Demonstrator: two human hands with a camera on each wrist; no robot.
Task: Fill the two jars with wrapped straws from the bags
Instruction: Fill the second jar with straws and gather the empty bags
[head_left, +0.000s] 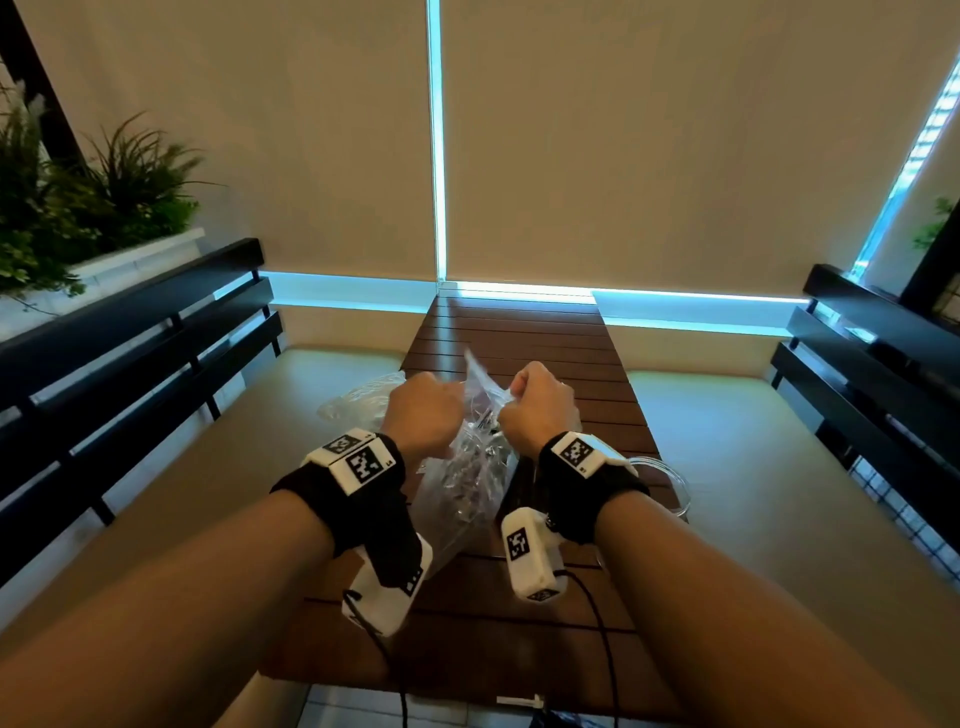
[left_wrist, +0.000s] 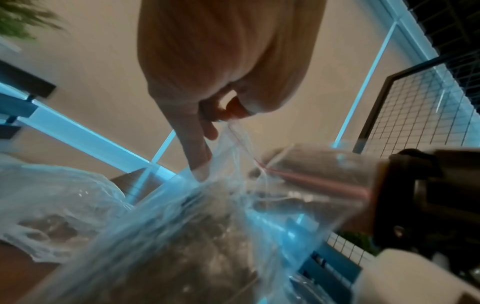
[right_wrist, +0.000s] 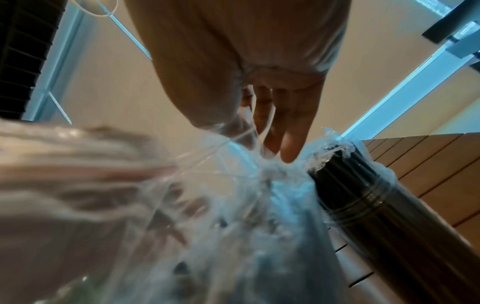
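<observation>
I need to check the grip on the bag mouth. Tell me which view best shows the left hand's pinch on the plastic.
The left wrist view: the left hand pinches the clear bag film between thumb and fingers. The head view shows only the back of that fist at the bag's top. The right wrist view shows the right hand instead.

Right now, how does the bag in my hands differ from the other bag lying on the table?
The held bag stands raised between the left hand and right hand, which pinch its top; the other bag lies on the table, untouched by either hand.
The held bag sits centre, near you; the other bag lies left, behind the left hand.
Both are clear, crinkled plastic.
</observation>
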